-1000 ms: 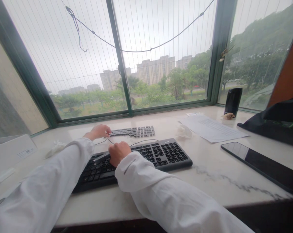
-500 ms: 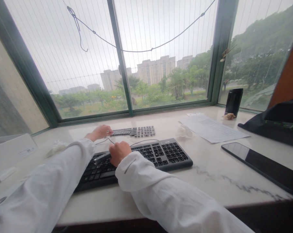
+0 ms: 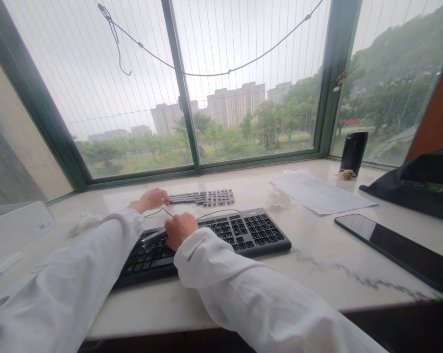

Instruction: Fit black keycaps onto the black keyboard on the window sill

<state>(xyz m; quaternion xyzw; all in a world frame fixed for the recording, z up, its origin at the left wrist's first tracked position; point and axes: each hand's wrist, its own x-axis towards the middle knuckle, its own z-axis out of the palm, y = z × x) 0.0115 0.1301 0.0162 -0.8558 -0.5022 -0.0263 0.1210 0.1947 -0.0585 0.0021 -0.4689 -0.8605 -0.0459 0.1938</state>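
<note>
A black keyboard (image 3: 265, 235) lies near the front edge of the table, with bare key sockets showing on its right side. Behind it, dark keycaps (image 3: 214, 197) are laid out in rows on the table. My left hand (image 3: 153, 198) reaches to the left end of these rows, its fingertips pinched together at a keycap. Over the keyboard's left part, my right hand (image 3: 181, 229) is closed around a dark slim tool (image 3: 154, 239) with a shiny tip pointing left. The tool's grip end is hidden in my fist. The keyboard's cable (image 3: 217, 214) runs behind it.
A phone (image 3: 394, 252) lies at the right, below a printed paper sheet (image 3: 317, 191). Crumpled tissue (image 3: 278, 197) sits beside the sheet. A black can (image 3: 354, 151) stands by the window, near a black bag (image 3: 420, 184). A white box (image 3: 23, 223) is at the left.
The view has shifted very slightly. Both hands and the tool stay in nearly the same place.
</note>
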